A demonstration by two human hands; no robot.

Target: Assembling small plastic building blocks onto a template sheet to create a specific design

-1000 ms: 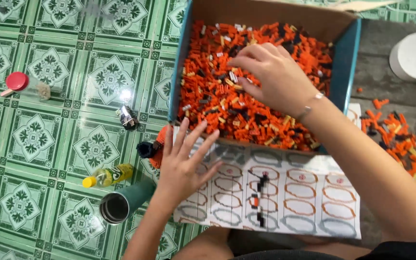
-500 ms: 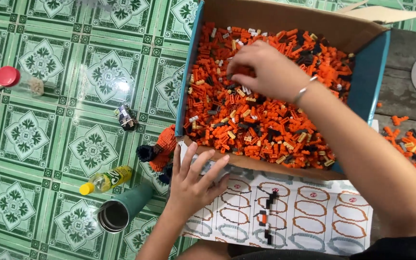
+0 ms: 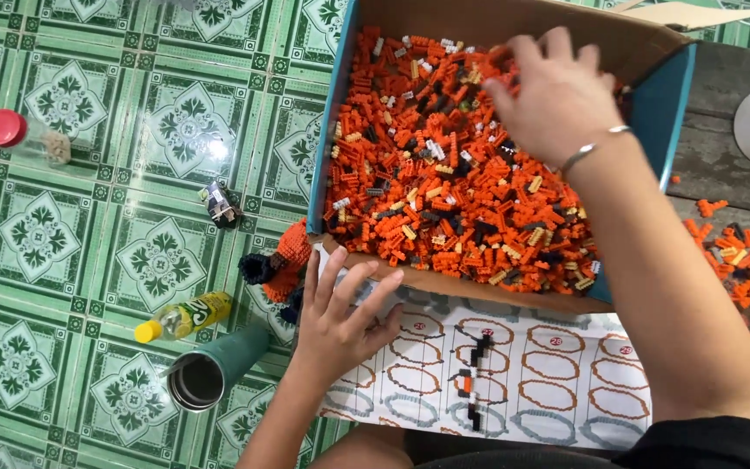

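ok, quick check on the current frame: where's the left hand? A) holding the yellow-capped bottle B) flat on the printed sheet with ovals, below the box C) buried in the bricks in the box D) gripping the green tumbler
B: the left hand lies spread, palm down, on the printed sheet just below the cardboard box, while the right hand is the one in the orange bricks; the green tumbler and the bottle lie untouched on the floor.

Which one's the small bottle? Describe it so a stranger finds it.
Start at the cardboard box of orange bricks, then go left of the left hand on the green tiled floor. The bottle lies above the dark tumbler: clear, yellow-capped, yellow-green label.
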